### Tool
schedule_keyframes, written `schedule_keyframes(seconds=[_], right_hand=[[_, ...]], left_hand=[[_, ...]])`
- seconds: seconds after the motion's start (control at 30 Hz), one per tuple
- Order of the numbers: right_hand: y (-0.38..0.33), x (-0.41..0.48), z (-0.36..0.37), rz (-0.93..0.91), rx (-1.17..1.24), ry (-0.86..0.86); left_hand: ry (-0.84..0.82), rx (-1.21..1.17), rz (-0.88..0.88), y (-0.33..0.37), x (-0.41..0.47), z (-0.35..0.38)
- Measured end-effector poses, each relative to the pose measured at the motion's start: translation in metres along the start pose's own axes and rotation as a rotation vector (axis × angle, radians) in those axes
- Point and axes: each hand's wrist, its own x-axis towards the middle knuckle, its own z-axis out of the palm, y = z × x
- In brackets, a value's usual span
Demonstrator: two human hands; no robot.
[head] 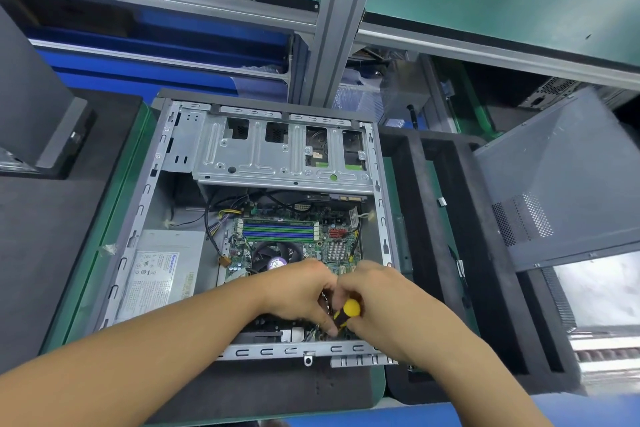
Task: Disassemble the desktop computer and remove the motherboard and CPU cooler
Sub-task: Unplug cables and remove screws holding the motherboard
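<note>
An open desktop case point(145, 218) lies flat on the bench with its side off. Inside, the green motherboard point(332, 239) carries the round black CPU cooler fan point(275, 256) and blue-green memory sticks point(278, 230). My right hand point(377, 295) grips a yellow-and-black screwdriver point(348, 312) over the near right part of the board. My left hand point(301, 291) meets it there, its fingers curled down by the screwdriver shaft; the tip and whatever those fingers pinch are hidden.
A silver power supply point(162, 270) sits at the case's left. A metal drive cage point(284, 152) spans the far end. Black foam trays point(433, 218) lie to the right, with the removed grey side panel point(561, 177) leaning beyond them. A vertical aluminium post point(339, 21) stands behind.
</note>
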Motion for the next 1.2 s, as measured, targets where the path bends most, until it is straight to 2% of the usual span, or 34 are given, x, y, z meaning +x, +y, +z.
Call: schedule_keyframes(seconds=[0.2,0.53,0.67,0.8,1.1,1.2], right_hand=[[-0.005,0.005,0.006,0.124,0.035,0.079],[0.002,0.006,0.002,-0.046,-0.032,-0.053],[0.007,0.009,-0.001,0.05,0.123,0.027],[0.006,0.014,0.001,0.121,0.056,0.055],[0.001,0.015,-0.01,-0.048,-0.061,-0.103],[-0.001,0.016,-0.012,0.001,0.006,-0.092]], left_hand=[[0.01,0.025,-0.007,0.002,0.001,0.001],[-0.023,0.044,-0.003,0.0,0.0,-0.001],[-0.004,0.057,-0.011,0.0,0.0,0.0],[0.002,0.051,-0.021,-0.002,0.002,0.003],[0.023,0.026,-0.027,-0.005,0.003,0.003],[0.039,0.017,-0.031,-0.005,0.002,0.004]])
